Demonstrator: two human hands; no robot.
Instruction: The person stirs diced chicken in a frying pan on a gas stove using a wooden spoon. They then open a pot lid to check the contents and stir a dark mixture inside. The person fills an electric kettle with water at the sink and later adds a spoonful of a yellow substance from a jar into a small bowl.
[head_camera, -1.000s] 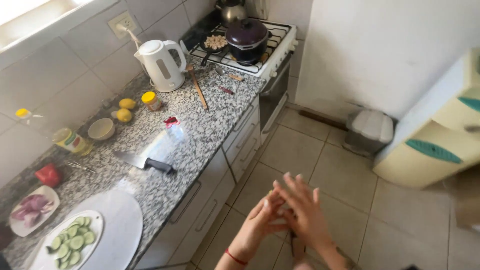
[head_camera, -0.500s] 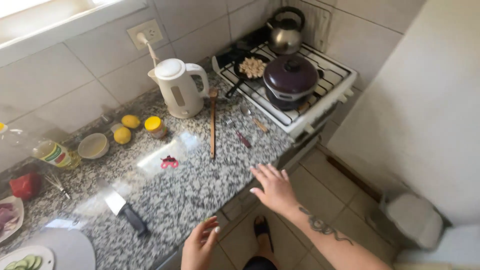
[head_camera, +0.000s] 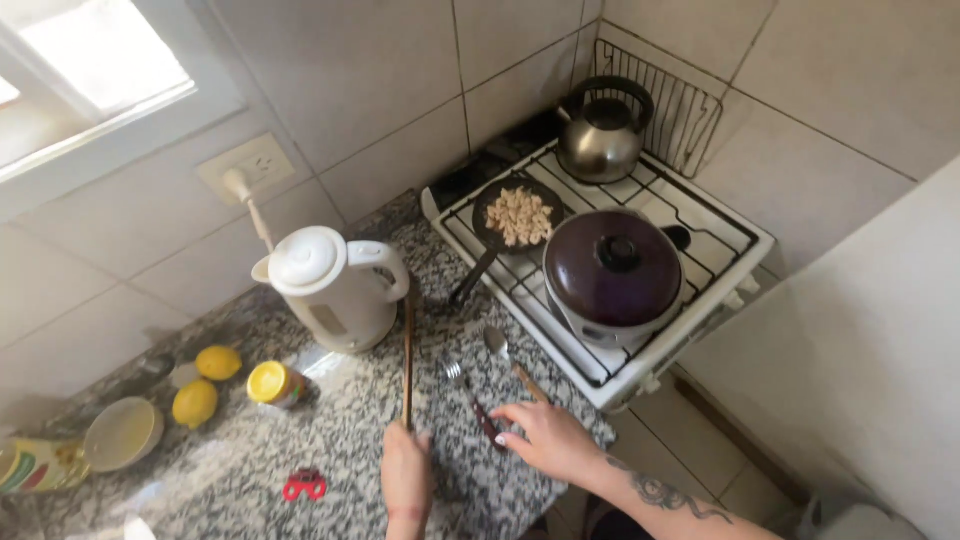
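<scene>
1. Fingers of the left hand close around the near end of a long wooden stick, which lies on the granite counter and points toward twelve o'clock, its far end beside the white electric kettle.
2. The right hand rests loosely open, fingertips touching the dark handle of a fork; nothing is gripped.
3. The stick looks light, stiff and dry, so the end hold should serve, though a grasp nearer the middle would balance it better.
4. The fork is thin, hard and flat on the stone; pinching its handle seems easiest.
5. A spoon lies just at one o'clock of the fork, near the stove.
</scene>
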